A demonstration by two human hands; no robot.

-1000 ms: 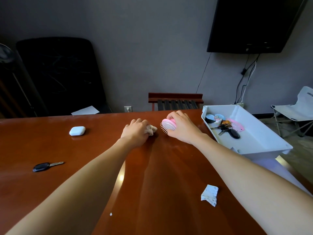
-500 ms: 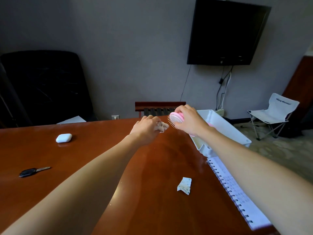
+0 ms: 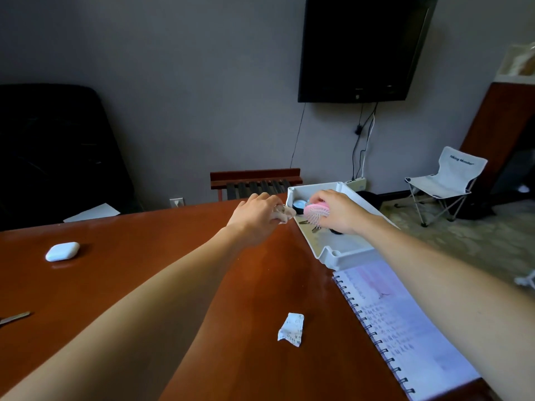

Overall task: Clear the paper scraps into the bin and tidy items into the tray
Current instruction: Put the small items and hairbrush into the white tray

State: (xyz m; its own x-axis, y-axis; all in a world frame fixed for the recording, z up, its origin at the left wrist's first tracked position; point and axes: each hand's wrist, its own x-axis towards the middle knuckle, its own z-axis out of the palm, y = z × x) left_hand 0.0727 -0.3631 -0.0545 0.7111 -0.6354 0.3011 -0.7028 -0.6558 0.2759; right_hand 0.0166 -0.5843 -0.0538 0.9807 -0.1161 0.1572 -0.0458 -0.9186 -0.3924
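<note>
Pink brush (image 3: 317, 211) in my right hand (image 3: 343, 211), white tray (image 3: 341, 251) beneath; scrap (image 3: 285, 212) in my left hand (image 3: 254, 215) pale, possibly printed; table (image 3: 144, 270) reddish-brown.

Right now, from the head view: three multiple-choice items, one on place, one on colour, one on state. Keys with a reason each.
1. Where is the pink hairbrush?
A. lying on the notebook
B. held over the white tray
C. lying on the folding chair

2. What colour is the earbud case?
A. white
B. black
C. pink

3. What is the left hand doing?
A. lying flat and open
B. holding a small crumpled scrap
C. gripping a key

Key:
1 B: the right hand grips the brush above the tray's inside.
2 A: the case shows white on the brown table.
3 B: its fingers curl round the scrap, close to the tray's rim.
</note>
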